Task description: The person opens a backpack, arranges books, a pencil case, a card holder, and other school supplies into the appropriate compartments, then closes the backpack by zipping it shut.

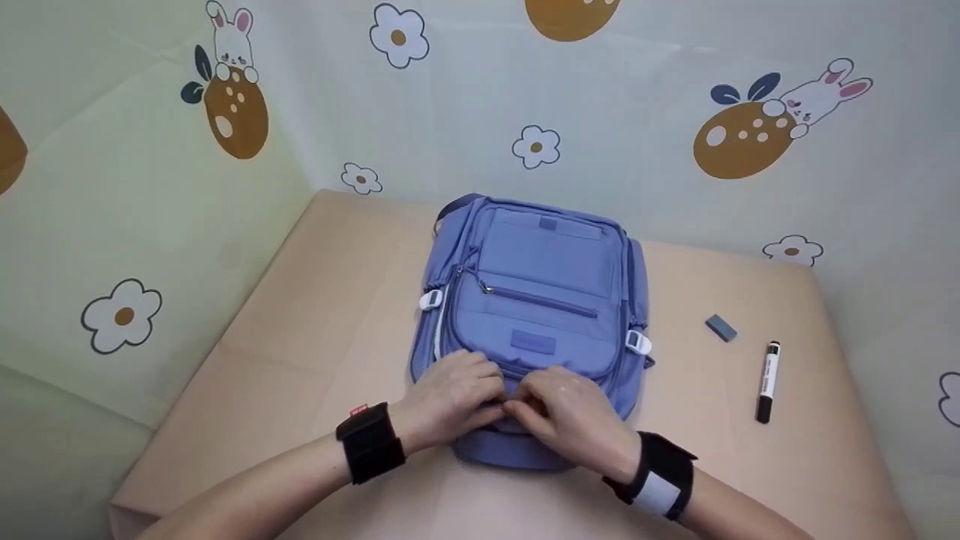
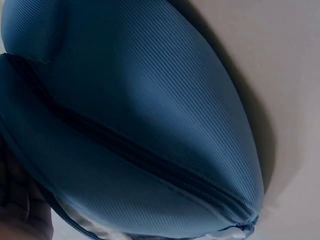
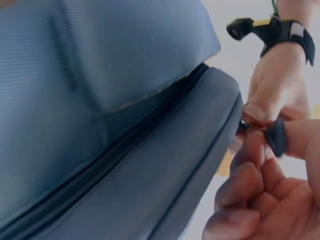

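A blue backpack (image 1: pixel 540 262) lies on its back on the table, its front pockets facing up. Both hands meet at its lower front edge. My right hand (image 1: pixel 581 409) pinches a small dark zipper pull (image 3: pixel 276 138) between thumb and fingers, as the right wrist view shows. Close against it, my left hand (image 1: pixel 454 394) has its fingers curled and pinches the backpack's edge by the zipper. In the left wrist view, part of a hand (image 2: pixel 20 200) shows at the lower left beside the bag; the fingertips are hidden there.
To the right of the backpack lie a grey-blue eraser-like block (image 1: pixel 721 328) and a black-and-white marker (image 1: pixel 767 382). The beige table (image 1: pixel 315 315) meets a printed curtain (image 1: pixel 457 112) at the back and left. A white buckle (image 1: pixel 638 343) sits on the bag's side strap.
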Motion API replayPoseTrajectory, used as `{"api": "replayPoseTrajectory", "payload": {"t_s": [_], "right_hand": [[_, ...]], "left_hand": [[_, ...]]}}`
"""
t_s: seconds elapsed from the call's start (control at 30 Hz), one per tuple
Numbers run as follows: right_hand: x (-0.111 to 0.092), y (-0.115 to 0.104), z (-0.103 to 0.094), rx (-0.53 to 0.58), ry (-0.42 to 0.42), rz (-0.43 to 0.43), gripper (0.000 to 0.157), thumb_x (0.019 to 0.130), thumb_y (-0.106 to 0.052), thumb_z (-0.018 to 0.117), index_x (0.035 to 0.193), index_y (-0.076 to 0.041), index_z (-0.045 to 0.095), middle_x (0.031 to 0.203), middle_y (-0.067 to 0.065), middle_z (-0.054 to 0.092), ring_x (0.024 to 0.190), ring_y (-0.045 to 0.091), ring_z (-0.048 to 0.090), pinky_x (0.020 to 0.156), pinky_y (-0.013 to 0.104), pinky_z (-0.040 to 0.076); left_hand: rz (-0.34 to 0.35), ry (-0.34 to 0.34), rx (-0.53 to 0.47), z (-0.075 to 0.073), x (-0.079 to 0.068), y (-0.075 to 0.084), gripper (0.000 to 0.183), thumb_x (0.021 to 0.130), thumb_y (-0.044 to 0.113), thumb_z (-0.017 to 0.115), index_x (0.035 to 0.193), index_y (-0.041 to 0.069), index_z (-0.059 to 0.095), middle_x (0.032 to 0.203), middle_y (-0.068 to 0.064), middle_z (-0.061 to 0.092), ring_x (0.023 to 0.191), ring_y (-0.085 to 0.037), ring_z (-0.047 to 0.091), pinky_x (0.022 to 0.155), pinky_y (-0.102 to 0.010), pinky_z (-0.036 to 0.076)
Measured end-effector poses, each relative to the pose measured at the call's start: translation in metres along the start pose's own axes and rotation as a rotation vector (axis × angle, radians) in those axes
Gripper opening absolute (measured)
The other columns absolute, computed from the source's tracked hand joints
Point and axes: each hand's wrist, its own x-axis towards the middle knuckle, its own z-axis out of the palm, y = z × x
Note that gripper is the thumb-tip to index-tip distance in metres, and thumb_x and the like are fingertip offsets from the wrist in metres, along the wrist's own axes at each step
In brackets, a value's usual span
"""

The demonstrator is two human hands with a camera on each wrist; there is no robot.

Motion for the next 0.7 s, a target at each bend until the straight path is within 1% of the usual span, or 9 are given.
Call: {"api": "replayPoseTrajectory", "payload": {"t_s": [0.07,0.13,0.2,0.3,0.4,0.5,0.6,0.7], "right_hand": [[-0.005,0.005,-0.004,0.019,0.029,-0.036,0.014,0.094,-0.028,0.075,0.086,-0.022,0.065,0.079,-0.016,0.057,0.074,0.004,0.051,0.063,0.026,0.045],[-0.009,0.010,-0.007,0.001,0.054,-0.090,0.012,0.091,-0.027,0.078,0.090,-0.020,0.068,0.084,-0.014,0.060,0.078,0.006,0.054,0.068,0.028,0.047],[-0.013,0.016,-0.008,-0.051,0.074,-0.150,0.014,0.088,-0.026,0.081,0.093,-0.018,0.070,0.090,-0.011,0.063,0.083,0.010,0.056,0.072,0.032,0.048],[-0.017,0.023,-0.006,-0.142,0.085,-0.220,0.019,0.084,-0.027,0.084,0.096,-0.016,0.073,0.094,-0.007,0.065,0.086,0.014,0.057,0.074,0.036,0.048],[-0.019,0.027,-0.001,-0.220,0.096,-0.256,0.018,0.083,-0.024,0.084,0.097,-0.015,0.075,0.093,-0.005,0.067,0.085,0.016,0.058,0.070,0.035,0.047],[-0.020,0.029,0.003,-0.286,0.112,-0.277,0.014,0.083,-0.021,0.083,0.093,-0.014,0.076,0.088,-0.004,0.066,0.080,0.017,0.058,0.065,0.034,0.046],[-0.019,0.030,0.006,-0.340,0.141,-0.302,0.012,0.083,-0.018,0.083,0.087,-0.013,0.072,0.083,-0.002,0.065,0.073,0.018,0.057,0.060,0.034,0.046],[-0.019,0.029,0.006,-0.367,0.179,-0.321,0.013,0.083,-0.016,0.081,0.084,-0.012,0.068,0.080,-0.001,0.063,0.070,0.018,0.057,0.058,0.034,0.048]], "left_hand": [[-0.022,-0.001,-0.001,-0.001,0.000,0.002,0.009,0.087,0.022,0.079,0.088,0.017,0.071,0.087,0.007,0.066,0.080,-0.013,0.057,0.068,-0.028,0.044],[-0.046,-0.004,-0.004,-0.002,-0.001,0.004,0.004,0.087,0.019,0.075,0.087,0.018,0.072,0.086,0.007,0.067,0.080,-0.013,0.058,0.070,-0.029,0.044],[-0.069,0.000,-0.008,-0.003,-0.002,0.004,0.002,0.086,0.017,0.073,0.086,0.018,0.072,0.086,0.008,0.067,0.081,-0.013,0.059,0.071,-0.030,0.045],[-0.100,0.004,-0.007,-0.007,-0.006,0.003,0.006,0.082,0.016,0.076,0.086,0.019,0.072,0.086,0.008,0.067,0.082,-0.013,0.059,0.072,-0.030,0.045],[-0.120,-0.006,0.012,-0.010,-0.011,0.002,0.012,0.079,0.017,0.081,0.085,0.020,0.070,0.086,0.008,0.067,0.081,-0.013,0.058,0.070,-0.030,0.044],[-0.132,-0.017,0.042,-0.012,-0.015,0.002,0.014,0.081,0.020,0.082,0.085,0.020,0.069,0.086,0.009,0.067,0.079,-0.013,0.056,0.069,-0.029,0.043],[-0.135,-0.014,0.066,-0.013,-0.019,0.002,0.013,0.085,0.023,0.081,0.086,0.020,0.069,0.085,0.008,0.067,0.077,-0.013,0.055,0.068,-0.029,0.042],[-0.132,-0.004,0.064,-0.015,-0.022,0.000,0.013,0.085,0.021,0.080,0.087,0.019,0.067,0.086,0.008,0.066,0.078,-0.013,0.056,0.068,-0.030,0.043]]}}
